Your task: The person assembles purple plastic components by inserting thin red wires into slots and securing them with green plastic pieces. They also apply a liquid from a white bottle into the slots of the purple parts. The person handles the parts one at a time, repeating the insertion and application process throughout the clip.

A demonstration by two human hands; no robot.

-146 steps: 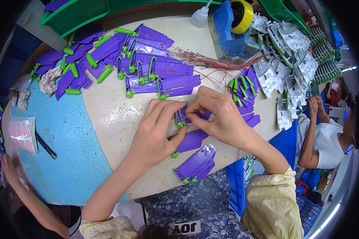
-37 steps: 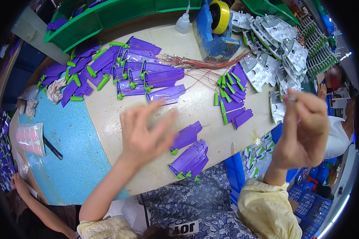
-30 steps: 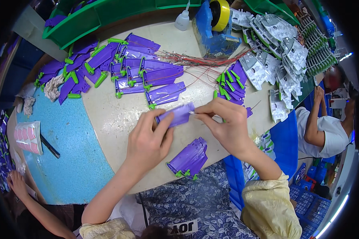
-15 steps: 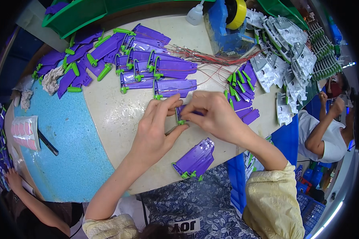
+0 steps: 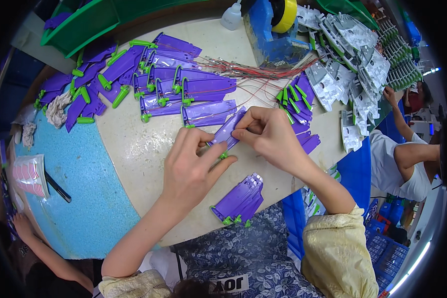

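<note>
A flat purple plastic piece with a green end (image 5: 227, 131) is held between my two hands above the bench. My left hand (image 5: 187, 161) pinches it near the green end, with thumb and fingers closed. My right hand (image 5: 273, 135) grips its other side with bent fingers, hiding part of it. Just beyond lie similar purple pieces with green ends (image 5: 209, 113), thin wires running from them. Closer to me, a small stack of purple pieces (image 5: 239, 198) rests on the bench.
A bundle of red and dark wires (image 5: 263, 72) lies behind my hands. Grey plastic parts (image 5: 360, 44) are heaped at the right, near a blue tape dispenser (image 5: 270, 37). A white squeeze bottle (image 5: 231, 17) stands at the back. Other people sit at both sides.
The purple piece has tilted and shows more of its length between my hands. My right hand has shifted slightly right, and my left fingers have lowered a little. The whole view has shifted slightly.
</note>
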